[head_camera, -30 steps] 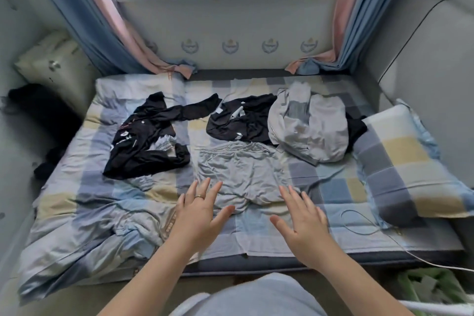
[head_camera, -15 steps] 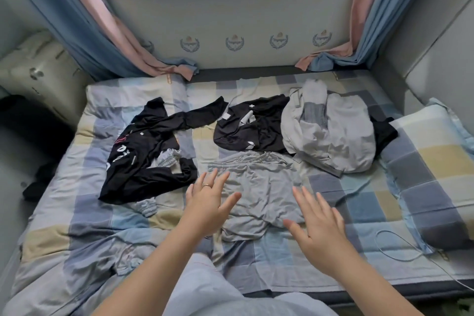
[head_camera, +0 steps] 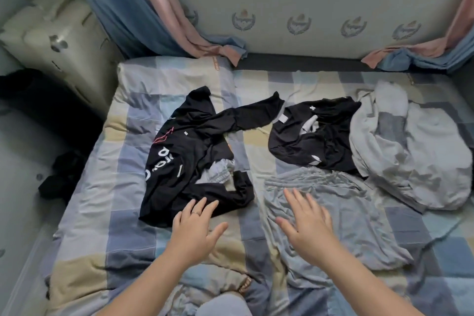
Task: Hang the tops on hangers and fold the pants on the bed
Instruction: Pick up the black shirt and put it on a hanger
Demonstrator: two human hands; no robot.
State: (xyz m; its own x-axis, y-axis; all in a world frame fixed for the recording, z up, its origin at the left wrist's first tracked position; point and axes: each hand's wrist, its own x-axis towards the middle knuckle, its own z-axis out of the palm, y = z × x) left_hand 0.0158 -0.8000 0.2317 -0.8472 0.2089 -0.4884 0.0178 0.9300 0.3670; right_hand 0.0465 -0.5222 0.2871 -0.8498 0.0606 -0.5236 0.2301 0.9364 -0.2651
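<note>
Checked bed (head_camera: 123,187) strewn with unsorted clothes: black tops (head_camera: 195,161), grey pants (head_camera: 333,213). Left hand (head_camera: 195,228), right hand (head_camera: 310,226) hover, fingers spread, empty. Nothing hung or folded.

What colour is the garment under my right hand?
Light grey garment, plain, seen in the head view under the right hand.

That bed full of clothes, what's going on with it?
A person is sorting laundry on the bed. Both hands are open and empty: the left hand hovers by the black printed top, the right hand over the grey pants. Another black top and a pale grey garment lie further back. Nothing is folded or hung yet, and no hangers are in view.
</note>
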